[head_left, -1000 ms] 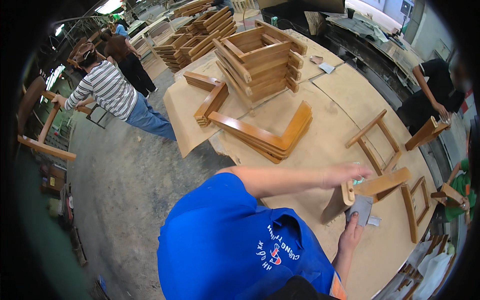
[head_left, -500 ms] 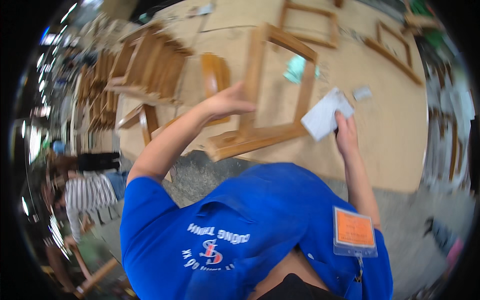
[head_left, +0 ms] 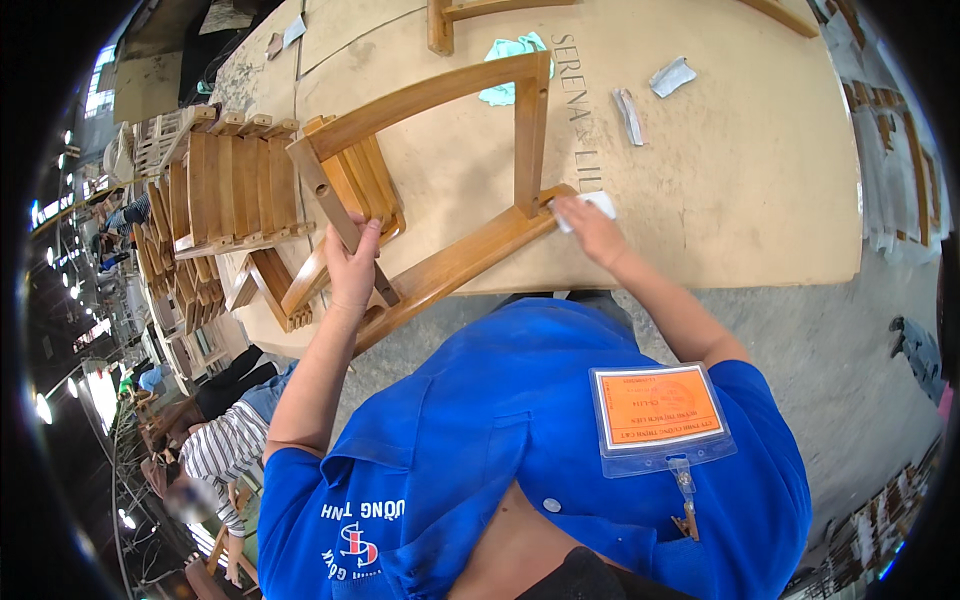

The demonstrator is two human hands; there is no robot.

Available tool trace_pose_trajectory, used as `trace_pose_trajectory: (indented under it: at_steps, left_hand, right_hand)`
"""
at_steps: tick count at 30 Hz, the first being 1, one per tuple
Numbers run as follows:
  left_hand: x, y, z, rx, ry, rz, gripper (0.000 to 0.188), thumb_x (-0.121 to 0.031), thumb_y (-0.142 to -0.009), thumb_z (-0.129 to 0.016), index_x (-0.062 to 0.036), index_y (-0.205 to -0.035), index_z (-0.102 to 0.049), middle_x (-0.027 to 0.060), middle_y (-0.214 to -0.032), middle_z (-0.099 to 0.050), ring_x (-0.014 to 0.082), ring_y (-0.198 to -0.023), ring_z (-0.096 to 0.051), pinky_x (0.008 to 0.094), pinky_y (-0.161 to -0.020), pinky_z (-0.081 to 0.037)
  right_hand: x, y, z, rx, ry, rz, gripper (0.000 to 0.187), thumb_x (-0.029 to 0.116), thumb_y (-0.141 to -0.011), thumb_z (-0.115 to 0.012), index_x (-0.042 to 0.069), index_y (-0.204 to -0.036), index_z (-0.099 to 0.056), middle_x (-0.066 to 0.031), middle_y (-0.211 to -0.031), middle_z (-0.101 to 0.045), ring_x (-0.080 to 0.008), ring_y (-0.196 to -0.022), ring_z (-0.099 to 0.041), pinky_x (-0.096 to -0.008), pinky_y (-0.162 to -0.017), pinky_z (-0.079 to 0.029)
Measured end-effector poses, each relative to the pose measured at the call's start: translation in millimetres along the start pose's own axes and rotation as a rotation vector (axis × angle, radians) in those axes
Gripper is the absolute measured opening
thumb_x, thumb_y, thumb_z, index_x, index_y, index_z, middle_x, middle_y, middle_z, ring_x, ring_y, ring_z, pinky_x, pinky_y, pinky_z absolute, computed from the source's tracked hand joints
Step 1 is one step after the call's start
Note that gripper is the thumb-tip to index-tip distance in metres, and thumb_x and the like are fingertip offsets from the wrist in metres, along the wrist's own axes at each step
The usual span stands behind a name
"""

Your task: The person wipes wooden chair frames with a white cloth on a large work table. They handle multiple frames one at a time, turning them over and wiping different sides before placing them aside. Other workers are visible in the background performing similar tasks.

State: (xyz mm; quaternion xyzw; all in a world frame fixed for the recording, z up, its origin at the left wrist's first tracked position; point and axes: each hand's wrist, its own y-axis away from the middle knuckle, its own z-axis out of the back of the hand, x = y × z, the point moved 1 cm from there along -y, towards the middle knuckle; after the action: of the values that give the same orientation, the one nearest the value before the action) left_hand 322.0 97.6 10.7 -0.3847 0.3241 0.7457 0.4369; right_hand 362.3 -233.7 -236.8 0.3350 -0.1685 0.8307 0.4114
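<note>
A brown varnished wooden frame [head_left: 460, 253] with four rails stands tilted over the table's near edge. My left hand [head_left: 352, 265] is closed round its left rail, thumb on the near side. My right hand [head_left: 592, 232] presses a folded white sheet [head_left: 603, 203], which looks like sandpaper, onto the right end of the long bottom rail. The fingers cover part of the sheet. Behind the frame's upper rail lies a mint-green cloth [head_left: 500, 92]. Curved wooden pieces [head_left: 365, 175] show partly through the frame's left side.
Stacked wooden frames [head_left: 240, 180] stand at the table's left. Another frame part [head_left: 440, 25] lies at the far edge. A folded grey sheet [head_left: 672, 77] and a narrow strip [head_left: 628, 117] rest on the tabletop [head_left: 740, 190]. A person in a striped top [head_left: 225, 445] is at lower left.
The frame has turned and moved left, its long rail now slanting up to the right. My right hand has brought the white sheet onto that rail's end. My left hand has moved lower left.
</note>
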Motion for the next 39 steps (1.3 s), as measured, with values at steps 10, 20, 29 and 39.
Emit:
trace_pose_trajectory:
  at_steps: [10, 20, 29, 39]
  left_hand:
    - [13.5, 4.2, -1.1, -0.097, -0.055, -0.072, 0.007, -0.006, -0.090, -0.055, -0.0029, -0.094, -0.050, 0.0011, -0.068, -0.047, 0.0093, -0.058, -0.046, 0.0236, -0.053, -0.037]
    - [9.0, 14.8, -2.2, -0.100, 0.009, -0.003, 0.006, -0.005, -0.089, -0.055, -0.0027, -0.092, -0.051, 0.0014, -0.068, -0.049, 0.0095, -0.059, -0.047, 0.0237, -0.054, -0.038]
    - [-4.7, 9.1, 3.2, 0.049, 0.200, 0.032, 0.019, -0.014, -0.086, -0.063, -0.0022, -0.096, -0.053, 0.0028, -0.071, -0.051, 0.0111, -0.064, -0.050, 0.0246, -0.059, -0.041]
    - [-77.9, 1.3, -24.2, 0.575, -0.095, -0.687, 0.040, -0.012, -0.058, -0.079, -0.0040, -0.091, -0.056, 0.0070, -0.085, -0.058, 0.0224, -0.081, -0.058, 0.0314, -0.075, -0.047]
  right_hand:
    - [5.4, -15.1, 36.0, 0.112, -0.019, 0.018, 0.040, 0.011, -0.088, -0.051, 0.006, -0.127, -0.052, -0.0124, -0.136, -0.049, -0.0305, -0.130, -0.042, -0.0443, -0.106, -0.034]
    - [-4.3, -41.4, 3.7, 0.209, 0.018, 0.051, 0.037, 0.015, -0.091, -0.050, 0.012, -0.128, -0.053, -0.0088, -0.138, -0.048, -0.0322, -0.131, -0.039, -0.0454, -0.108, -0.031]
    - [0.9, -27.5, 31.9, 0.236, 0.010, -0.136, 0.037, 0.021, -0.095, -0.044, 0.016, -0.131, -0.051, -0.0049, -0.139, -0.047, -0.0286, -0.135, -0.034, -0.0505, -0.110, -0.027]
    - [-119.6, 35.7, 110.0, -0.643, -0.656, -0.569, 0.035, 0.017, -0.097, -0.042, 0.004, -0.126, -0.056, -0.0164, -0.122, -0.060, -0.0260, -0.114, -0.055, -0.0331, -0.098, -0.041]
